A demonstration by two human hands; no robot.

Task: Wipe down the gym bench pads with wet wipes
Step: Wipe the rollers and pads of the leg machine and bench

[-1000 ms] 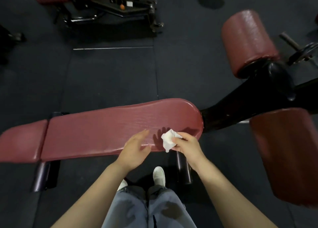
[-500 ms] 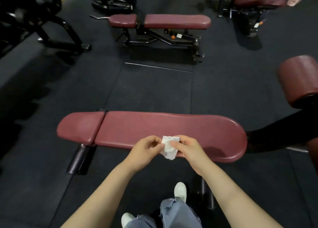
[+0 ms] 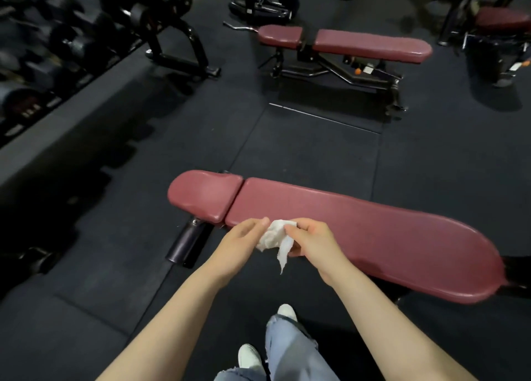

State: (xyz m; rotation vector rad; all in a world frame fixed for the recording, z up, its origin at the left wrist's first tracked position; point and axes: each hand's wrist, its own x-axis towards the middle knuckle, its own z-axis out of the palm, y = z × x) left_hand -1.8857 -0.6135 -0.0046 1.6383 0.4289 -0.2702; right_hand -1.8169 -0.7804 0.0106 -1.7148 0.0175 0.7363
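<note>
The wet wipe (image 3: pixel 274 238) is held between both hands just above the near edge of the long back pad (image 3: pixel 373 234), not yet laid on it. The left hand (image 3: pixel 241 241) is clamped on the wipe's left side with thumb and fingertips pinched together; the right hand (image 3: pixel 313 241) is curled round its right side, and a loose tail of the wipe hangs down below that grip. The wipe is crumpled, so it appears that the step in hand is refolding or bunching it into a fresh face rather than wiping.

The bench runs across the view from the short seat pad (image 3: pixel 205 195), up and left of the left grip, to the rounded far end of the back pad, down and right of the right grip. Its long axis is thus set from upper left to lower right, and the wipe is held close to the seam between the two pads.

The next move, it is judged, calls for the wipe to be flattened under one palm, pressed onto a pad and drawn along that long axis. A second bench (image 3: pixel 359 44) stands well beyond both grips, across the floor (image 3: pixel 287 150).
</note>
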